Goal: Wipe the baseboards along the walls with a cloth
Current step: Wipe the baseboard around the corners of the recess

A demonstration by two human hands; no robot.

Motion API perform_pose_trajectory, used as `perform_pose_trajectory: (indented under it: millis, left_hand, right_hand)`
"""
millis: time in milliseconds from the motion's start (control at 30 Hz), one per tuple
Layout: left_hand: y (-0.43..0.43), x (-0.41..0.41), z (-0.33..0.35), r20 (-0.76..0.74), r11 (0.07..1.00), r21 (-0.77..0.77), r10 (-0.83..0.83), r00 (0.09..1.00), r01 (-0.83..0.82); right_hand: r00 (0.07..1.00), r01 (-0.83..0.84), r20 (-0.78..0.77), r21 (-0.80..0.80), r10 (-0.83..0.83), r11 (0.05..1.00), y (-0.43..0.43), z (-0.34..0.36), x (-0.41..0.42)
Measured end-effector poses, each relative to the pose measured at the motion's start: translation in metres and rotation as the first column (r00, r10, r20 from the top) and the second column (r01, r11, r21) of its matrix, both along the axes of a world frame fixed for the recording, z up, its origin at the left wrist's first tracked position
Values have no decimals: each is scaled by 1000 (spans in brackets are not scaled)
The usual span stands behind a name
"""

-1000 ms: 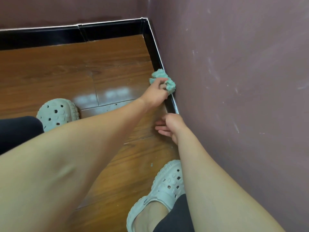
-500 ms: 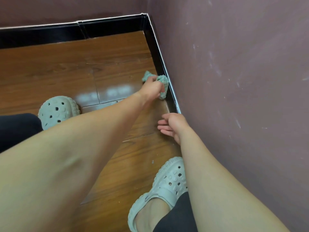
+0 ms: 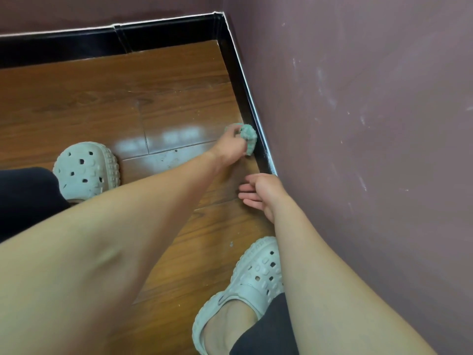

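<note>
A big purple wall [image 3: 371, 124] fills the side from 1 o'clock to 5 o'clock. It has small white marks on it. The brown wood floor [image 3: 102, 98] fills the side from 9 o'clock to 12 o'clock, with a shiny patch of light near the middle.

A black baseboard [image 3: 244, 98] runs along the bottom of the purple wall, from the corner at 12 o'clock down to the middle. A second black baseboard [image 3: 64, 47] runs along the far wall at 11 o'clock.

Two bare arms reach in from the bottom. A pale shoe [image 3: 87, 170] with holes sits at 9 o'clock. Its twin, the other shoe [image 3: 256, 278], is on a foot at 5 o'clock.

The left hand [image 3: 230, 147] is near the middle. Its fingers curl round a small green cloth [image 3: 248, 136] and hold it in a ball. The cloth touches the face of the black baseboard, low down where it meets the floor.

The right hand [image 3: 263, 193] is just beside the baseboard, with the cloth at its 12 o'clock, near but apart. Its fingers are loose and a bit spread, pointing to 9 o'clock. It holds nothing. I cannot tell if it rests on the floor.
</note>
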State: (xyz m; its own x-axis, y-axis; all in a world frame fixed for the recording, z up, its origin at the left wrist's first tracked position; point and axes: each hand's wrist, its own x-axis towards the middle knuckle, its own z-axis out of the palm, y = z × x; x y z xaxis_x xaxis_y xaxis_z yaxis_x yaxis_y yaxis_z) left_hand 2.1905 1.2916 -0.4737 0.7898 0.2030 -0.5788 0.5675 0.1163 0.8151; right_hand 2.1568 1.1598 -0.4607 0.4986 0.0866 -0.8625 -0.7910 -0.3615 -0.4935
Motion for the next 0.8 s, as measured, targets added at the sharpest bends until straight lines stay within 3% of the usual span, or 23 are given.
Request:
perform_pose_trajectory:
  millis: [67, 233, 367, 500, 600, 700, 800]
  left_hand:
    - [-1, 7, 0, -51, 999, 50, -16, 999, 18]
    - [-11, -5, -1, -201, 896, 263, -312, 929, 358]
    - [-18, -31, -9, -258, 827, 230, -456, 852, 512]
    - [-23, -47, -11, -155, 912, 138, -366, 917, 387]
    - [-20, -64, -7, -65, 989, 98, -108, 992, 114]
    - [-6, -85, -1, -15, 980, 116, 161, 987, -159]
    - [14, -114, 15, 4, 951, 156, 271, 963, -268]
  right_hand:
    - [1000, 12, -15, -1, -12, 1000, -4, -1, 0]
    - [999, 43, -25, -8, -43, 999, 0, 0, 1]
    - [999, 33, -9, -53, -34, 998, 9, 3, -7]
    - [1000, -24, 10, -107, 26, 994, 12, -2, -32]
    - [996, -77, 31, -128, 82, 989, 15, -1, -51]
    - [992, -105, 50, -139, 112, 985, 17, 15, -64]
    - [980, -148, 105, -162, 166, 976, 15, 36, -75]
